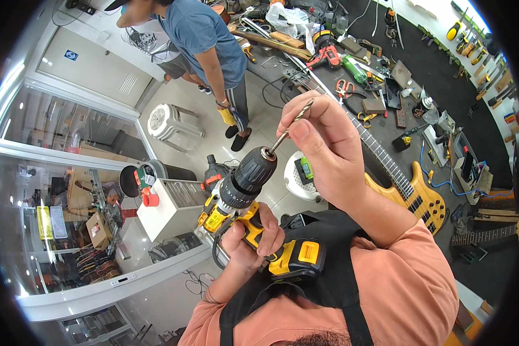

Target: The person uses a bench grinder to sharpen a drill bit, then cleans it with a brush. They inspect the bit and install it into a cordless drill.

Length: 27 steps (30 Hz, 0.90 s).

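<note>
My left hand [251, 236] is wrapped round the grip of a yellow and black cordless drill [236, 193], which is tilted with its chuck pointing up and away from me. A yellow battery pack [299, 259] sits at the foot of the grip, close to my black apron. Out of the chuck stands a twist drill bit [291, 126], its lower end at the chuck's mouth. My right hand [323, 144] pinches the bit's fluted upper part between thumb and fingers. How deep the shank sits in the chuck is hidden.
A wooden bass guitar [412, 193] lies along the right-hand bench, among scissors [345, 87], a red power tool [326, 56] and other hand tools. A person in a blue shirt [197, 34] stands ahead. White stools [170, 121] and a white cabinet [167, 210] stand at the left.
</note>
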Motion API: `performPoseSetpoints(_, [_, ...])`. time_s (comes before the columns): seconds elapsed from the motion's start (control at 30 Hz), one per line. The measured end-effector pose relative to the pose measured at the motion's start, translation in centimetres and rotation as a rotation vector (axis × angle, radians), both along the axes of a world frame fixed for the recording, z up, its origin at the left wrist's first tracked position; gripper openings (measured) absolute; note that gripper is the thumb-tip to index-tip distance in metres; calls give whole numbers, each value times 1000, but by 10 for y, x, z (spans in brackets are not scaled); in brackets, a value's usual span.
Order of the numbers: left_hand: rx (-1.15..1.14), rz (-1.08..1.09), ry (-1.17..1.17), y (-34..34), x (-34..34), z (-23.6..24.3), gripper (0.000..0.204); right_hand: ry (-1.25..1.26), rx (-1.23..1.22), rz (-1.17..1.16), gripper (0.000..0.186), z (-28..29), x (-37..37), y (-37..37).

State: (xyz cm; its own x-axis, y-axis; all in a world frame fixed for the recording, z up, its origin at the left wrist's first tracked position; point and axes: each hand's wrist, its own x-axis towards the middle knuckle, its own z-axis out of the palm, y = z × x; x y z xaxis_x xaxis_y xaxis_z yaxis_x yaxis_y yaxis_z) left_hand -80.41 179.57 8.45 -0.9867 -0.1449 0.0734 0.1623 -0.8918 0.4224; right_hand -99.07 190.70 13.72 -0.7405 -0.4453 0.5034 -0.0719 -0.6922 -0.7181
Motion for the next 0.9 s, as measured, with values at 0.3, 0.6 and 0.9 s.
performPoseSetpoints(0.3, [-16,3,-17,1,-1,1,61,-14,33,-19,19,1,-1,2])
performPoseSetpoints(0.6, [-38,-32,-15,-4,2,-7,61,38,281,179,52,-5,17,-2])
performPoseSetpoints(0.9, [11,23,7,0,0,-1,58,-27,38,294,57,-7,14,-2])
